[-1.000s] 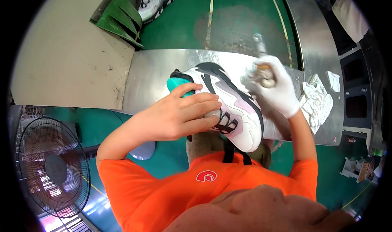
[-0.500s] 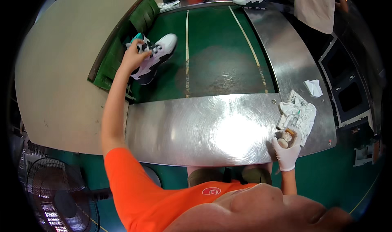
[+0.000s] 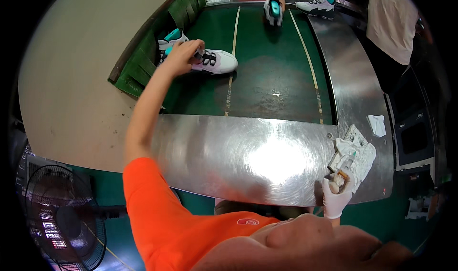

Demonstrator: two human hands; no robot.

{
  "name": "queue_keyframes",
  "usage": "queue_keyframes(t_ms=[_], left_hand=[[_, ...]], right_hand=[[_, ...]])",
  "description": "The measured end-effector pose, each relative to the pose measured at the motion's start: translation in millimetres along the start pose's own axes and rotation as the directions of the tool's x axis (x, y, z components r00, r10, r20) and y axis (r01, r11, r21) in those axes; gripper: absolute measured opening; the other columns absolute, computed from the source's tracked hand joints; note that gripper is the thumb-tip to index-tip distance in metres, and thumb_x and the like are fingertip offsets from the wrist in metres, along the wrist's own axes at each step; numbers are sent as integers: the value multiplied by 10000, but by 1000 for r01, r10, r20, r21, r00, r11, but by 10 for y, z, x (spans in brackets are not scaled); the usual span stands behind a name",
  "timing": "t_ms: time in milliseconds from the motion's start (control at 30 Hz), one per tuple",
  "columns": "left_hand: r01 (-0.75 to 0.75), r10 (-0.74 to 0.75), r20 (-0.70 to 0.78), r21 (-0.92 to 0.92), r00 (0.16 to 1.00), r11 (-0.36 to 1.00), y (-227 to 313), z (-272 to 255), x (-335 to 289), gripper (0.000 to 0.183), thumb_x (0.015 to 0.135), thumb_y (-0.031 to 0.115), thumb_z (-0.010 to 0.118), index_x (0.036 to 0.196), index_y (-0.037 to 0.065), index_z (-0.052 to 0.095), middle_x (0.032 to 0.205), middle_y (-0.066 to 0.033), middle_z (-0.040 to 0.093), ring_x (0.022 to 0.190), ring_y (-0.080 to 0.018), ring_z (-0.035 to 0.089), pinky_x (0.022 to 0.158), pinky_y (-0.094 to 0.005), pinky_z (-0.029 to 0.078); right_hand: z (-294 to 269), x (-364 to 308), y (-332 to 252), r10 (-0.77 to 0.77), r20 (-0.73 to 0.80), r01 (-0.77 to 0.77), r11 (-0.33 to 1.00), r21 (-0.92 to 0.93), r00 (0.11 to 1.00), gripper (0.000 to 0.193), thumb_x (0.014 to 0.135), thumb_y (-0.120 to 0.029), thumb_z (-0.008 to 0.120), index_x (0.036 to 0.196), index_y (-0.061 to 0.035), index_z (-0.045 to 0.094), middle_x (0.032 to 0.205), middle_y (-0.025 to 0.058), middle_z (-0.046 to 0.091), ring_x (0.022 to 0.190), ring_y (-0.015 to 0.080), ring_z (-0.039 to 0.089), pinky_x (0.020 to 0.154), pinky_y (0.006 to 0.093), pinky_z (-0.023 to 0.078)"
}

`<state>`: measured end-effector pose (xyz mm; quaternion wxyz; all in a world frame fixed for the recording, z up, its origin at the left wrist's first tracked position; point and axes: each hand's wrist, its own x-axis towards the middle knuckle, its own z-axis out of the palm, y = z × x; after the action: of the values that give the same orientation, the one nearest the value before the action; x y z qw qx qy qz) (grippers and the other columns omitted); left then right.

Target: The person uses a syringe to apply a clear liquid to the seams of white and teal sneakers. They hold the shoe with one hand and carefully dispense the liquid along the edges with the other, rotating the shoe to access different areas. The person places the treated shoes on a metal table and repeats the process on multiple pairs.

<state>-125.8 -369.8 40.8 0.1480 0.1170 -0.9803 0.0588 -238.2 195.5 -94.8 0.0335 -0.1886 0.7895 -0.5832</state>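
White-and-teal sneaker (image 3: 202, 56) with black straps is lying on its side far out on the green conveyor belt (image 3: 272, 80), close to the belt's left edge and the green slatted guard (image 3: 143, 63), well apart from the person's body.

Nearest to the person, the right hand (image 3: 336, 194), wearing a white glove, is resting at the near right edge of the shiny steel worktable (image 3: 229, 156). It is curled around a small tan, rounded object (image 3: 335, 185), seemingly a dauber or small bottle; what exactly it is cannot be told at this size. The gloved fingers are closed around it, and the hand is touching the crumpled white rags (image 3: 355, 151) lying just beyond it. A small folded white cloth (image 3: 377, 124) is sitting a little farther along the steel.

Farther out, the bare left arm in an orange sleeve is stretching fully across the table to the belt. The left hand (image 3: 183, 56) is lying over the sneaker's upper near the collar, fingers bent and partly closed on it; whether the grip is firm or only resting cannot be told.

Beyond that, another person's hand is holding a second sneaker (image 3: 273, 8) at the far end of the belt, and a third sneaker (image 3: 317, 6) is sitting nearby.

As a judgement: with the arm at full reach and the hold taken only over the upper, the shoe could be slipping or tipping against the guard, and anything wet on the gloved hand's tool could be smearing onto the rags or steel.
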Motion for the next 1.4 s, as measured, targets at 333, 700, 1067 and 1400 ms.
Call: queue_keyframes(t_ms=[333, 700, 1067, 1400], left_hand=[[-170, 140, 103, 409, 985, 896, 303, 364, 580, 359, 748, 28, 608, 1081, 159, 623, 1271, 4, 588, 1355, -219, 407, 1096, -576, 267], [83, -143, 74, 530, 987, 844, -31, 1383, 269, 528, 779, 89, 575, 1303, 156, 555, 1495, -69, 410, 1445, -252, 269, 1118, -637, 149], [268, -248, 103, -423, 963, 865, 544, 978, 1752, 706, 932, 556, 482, 1438, 69, 414, 1403, -236, 474, 1320, -393, 422, 1111, -412, 312], [629, -518, 356, -436, 778, 644, 2241, 1082, 2622, 925, 680, 427, 807, 1325, -89, 391, 1242, -278, 576, 1151, -381, 588, 900, -469, 498]], right_hand=[[9, 27, -40, 52, -32, -48, 994, 97, 998, 567, 736, 29, 751, 1235, 19, 481, 1032, 88, 602, 819, 108, 587, 760, 249, 497], [6, 80, -176, -20, -46, 19, 1000, -19, 999, 615, 700, -145, 815, 1236, -27, 536, 972, 95, 661, 851, 147, 647, 791, 279, 523], [-55, 90, -112, 53, 0, -52, 975, 218, 999, 506, 715, -165, 799, 1163, -67, 588, 919, 108, 640, 748, 213, 637, 701, 302, 514], [-203, 78, -119, 44, 21, -47, 990, 130, 999, 484, 750, -164, 797, 1169, -80, 570, 876, 31, 591, 693, 63, 592, 651, 223, 485]])
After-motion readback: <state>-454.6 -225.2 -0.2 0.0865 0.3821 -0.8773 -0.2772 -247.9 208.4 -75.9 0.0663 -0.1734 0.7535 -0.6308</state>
